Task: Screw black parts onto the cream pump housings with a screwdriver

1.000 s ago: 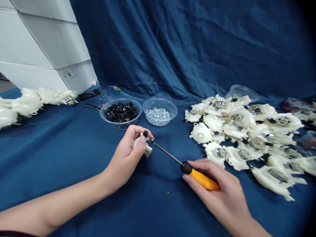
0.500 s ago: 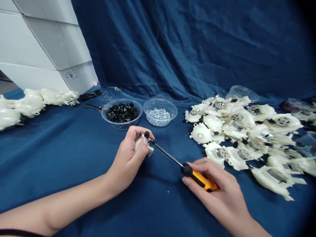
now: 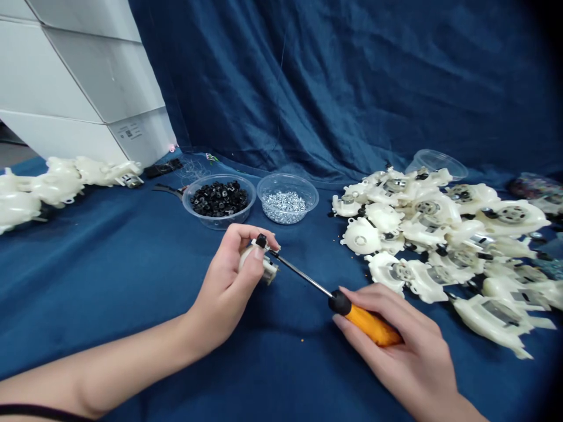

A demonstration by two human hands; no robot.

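Clear bowls: 3. These are the black-parts bowl (image 3: 219,199), the screws bowl (image 3: 287,205) and the empty bowl (image 3: 435,163) near the surface's far right edge.
Screwdriver (image 3: 352,309): 1.
Held housing (image 3: 266,268): 1.
Hands: 2, the left hand (image 3: 229,281) and the right hand (image 3: 409,357).
Cream housings: 2 heaps, the left heap (image 3: 53,184) and the right heap (image 3: 440,234). Pieces too many to count.

Bowl of black parts (image 3: 219,223); bowl of screws (image 3: 308,189); heaped white housings (image 3: 422,231).

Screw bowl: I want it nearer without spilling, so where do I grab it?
Probably pinch the screw bowl at its right rim, coming from the right and above: it stands upright and open, its thin wall flares outward, and the bowl of black parts crowds its left side.
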